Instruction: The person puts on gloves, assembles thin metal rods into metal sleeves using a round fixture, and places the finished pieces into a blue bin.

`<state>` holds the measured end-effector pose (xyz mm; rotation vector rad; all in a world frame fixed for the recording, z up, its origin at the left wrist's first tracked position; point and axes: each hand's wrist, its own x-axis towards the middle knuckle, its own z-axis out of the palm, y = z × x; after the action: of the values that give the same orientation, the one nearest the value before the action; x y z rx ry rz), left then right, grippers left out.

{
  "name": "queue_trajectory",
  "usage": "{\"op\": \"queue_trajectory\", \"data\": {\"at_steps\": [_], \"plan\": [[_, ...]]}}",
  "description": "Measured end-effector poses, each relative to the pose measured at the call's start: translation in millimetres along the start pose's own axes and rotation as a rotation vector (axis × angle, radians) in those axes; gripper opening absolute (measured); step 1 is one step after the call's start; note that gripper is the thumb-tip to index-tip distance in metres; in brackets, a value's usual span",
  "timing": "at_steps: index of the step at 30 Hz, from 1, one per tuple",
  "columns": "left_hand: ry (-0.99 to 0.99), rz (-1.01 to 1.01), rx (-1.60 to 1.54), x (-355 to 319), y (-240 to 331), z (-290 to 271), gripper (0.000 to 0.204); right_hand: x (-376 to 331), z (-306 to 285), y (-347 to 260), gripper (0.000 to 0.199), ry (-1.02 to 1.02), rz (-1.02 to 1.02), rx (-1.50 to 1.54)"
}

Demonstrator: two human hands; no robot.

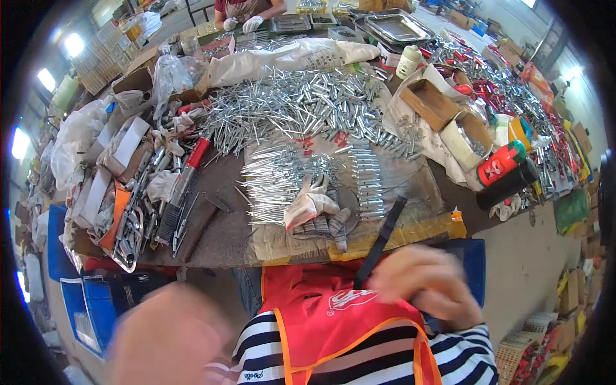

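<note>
1. Red apron point(314, 340) on the wearer's front, orange-edged, over a striped shirt; black strap point(380, 242) crosses its upper part, far end reaching over the near table edge.
2. Right hand point(427, 282): in front of the apron, beside the strap, fingers curled, blurred. Cannot tell whether it grips anything.
3. Left hand point(173, 330): low, left of the apron, heavily blurred. Finger opening and any hold cannot be told.
4. Work gloves point(311, 204): heaped near the front of a worn sheet point(417, 186) edged with yellow tape.
5. Same sheet: thin metal rods point(276, 186) laid crosswise left of the gloves; metal sleeves point(367, 186) in a column to their right.
6. Beyond: broad loose pile of metal parts point(308, 102), backed by a pale sack point(289, 56).
7. Table point(218, 240), dark and scuffed. Left side: wire brush point(168, 224) among tools, open boxes, plastic bags. Right side: red-and-green container point(500, 163) touching a black cylinder, pale bottle point(409, 62) farther back.
8. Far end: metal trays point(398, 27); a co-worker's gloved hands point(252, 24).
9. Room: blue crates point(83, 314) below left, pale floor point(523, 256) at right, bright windows or lamps along the left wall.
</note>
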<state>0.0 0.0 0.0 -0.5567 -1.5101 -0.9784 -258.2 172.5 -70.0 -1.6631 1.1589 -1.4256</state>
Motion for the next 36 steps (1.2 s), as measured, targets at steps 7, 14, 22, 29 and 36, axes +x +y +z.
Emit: {"op": "queue_trajectory", "data": {"at_steps": [7,14,22,29,36], "plan": [[-0.683,-1.477,-0.578,-182.5,-103.2,0.1,0.045,-73.1,20.7,99.4,0.053,-0.162,0.667,0.134],[-0.772,-1.405,-0.530,-299.0,-116.9,9.0,0.049,-168.7,64.9,202.3,0.039,-0.040,0.735,-0.126],[-0.388,-1.428,0.255,-181.4,-91.7,-8.8,0.023,-148.5,49.3,198.8,0.025,0.095,0.276,-0.479],[-0.514,-0.704,0.949,-156.4,-153.2,-8.9,0.037,-52.6,17.4,149.2,0.025,0.150,0.013,-0.524],[-0.052,-0.926,0.813,-160.0,-184.2,-6.3,0.011,-4.3,23.1,133.3,0.022,0.231,0.005,-0.392]]}}
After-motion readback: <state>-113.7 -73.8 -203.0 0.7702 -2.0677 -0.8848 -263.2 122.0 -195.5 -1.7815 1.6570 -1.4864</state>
